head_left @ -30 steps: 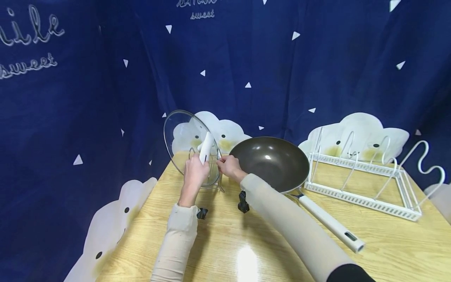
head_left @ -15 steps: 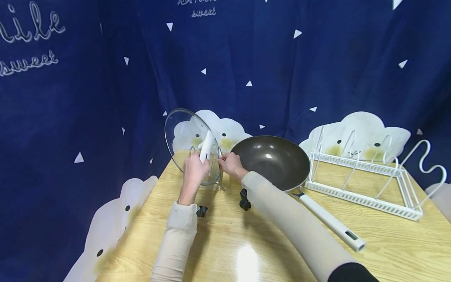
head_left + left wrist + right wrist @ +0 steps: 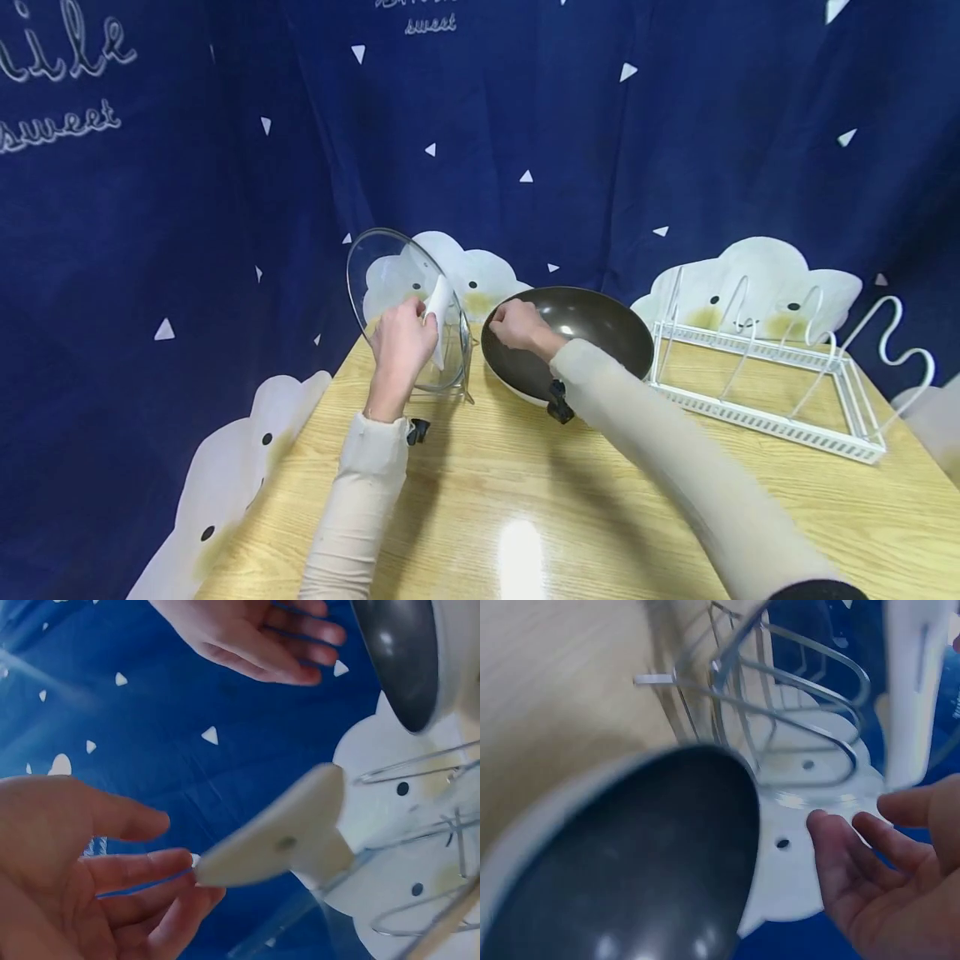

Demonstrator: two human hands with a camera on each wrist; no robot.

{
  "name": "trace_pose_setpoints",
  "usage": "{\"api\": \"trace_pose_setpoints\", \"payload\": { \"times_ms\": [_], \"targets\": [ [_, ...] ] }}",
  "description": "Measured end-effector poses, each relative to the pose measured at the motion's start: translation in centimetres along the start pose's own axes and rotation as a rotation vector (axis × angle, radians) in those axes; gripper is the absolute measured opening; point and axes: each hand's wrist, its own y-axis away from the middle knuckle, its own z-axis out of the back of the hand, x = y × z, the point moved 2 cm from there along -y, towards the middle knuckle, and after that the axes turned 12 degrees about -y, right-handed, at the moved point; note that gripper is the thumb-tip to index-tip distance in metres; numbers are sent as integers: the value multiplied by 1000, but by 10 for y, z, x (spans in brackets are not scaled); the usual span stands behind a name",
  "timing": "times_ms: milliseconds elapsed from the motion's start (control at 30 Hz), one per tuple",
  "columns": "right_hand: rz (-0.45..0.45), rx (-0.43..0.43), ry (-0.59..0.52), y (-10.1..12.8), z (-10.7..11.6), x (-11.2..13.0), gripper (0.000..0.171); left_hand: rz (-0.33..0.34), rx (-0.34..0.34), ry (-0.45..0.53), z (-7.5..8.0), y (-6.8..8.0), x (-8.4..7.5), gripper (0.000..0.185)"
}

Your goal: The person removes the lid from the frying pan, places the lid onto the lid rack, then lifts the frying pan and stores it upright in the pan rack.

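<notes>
On the wooden table (image 3: 525, 508), against the blue star-printed curtain (image 3: 525, 125), the biggest shift is at the dark wok (image 3: 592, 333): half a second ago the right hand (image 3: 516, 325) sat at the small wire stand (image 3: 459, 385) beside the lid, and now it has crossed to the wok's near rim, its fingers loosely bent and holding nothing in the wrist view. The wok's white handle, plain a moment ago, is now hidden behind the right sleeve.

The glass lid (image 3: 390, 283) stands on edge in that wire stand, tilted back a little. The left hand (image 3: 401, 342) has slid up its white handle (image 3: 438, 321); the wrist view shows relaxed, spread fingers touching the handle's end, not wrapped round it. By my reading the lid now rests on the stand alone.

Room is tight between lid rim and wok rim, which sit just beside each other. The white dish rack (image 3: 772, 383) stands near the wok's right; the near half of the table is open.
</notes>
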Motion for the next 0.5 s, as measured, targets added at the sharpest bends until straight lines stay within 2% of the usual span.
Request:
{"api": "trace_pose_setpoints", "payload": {
  "times_ms": [267,500],
  "targets": [
    [1,72,171,28,54,1,27,-121,68,-20,6,-1,-24,20],
    [71,128,276,65,84,-15,36,-252,131,-89,-7,13,-52,22]
  ]
}}
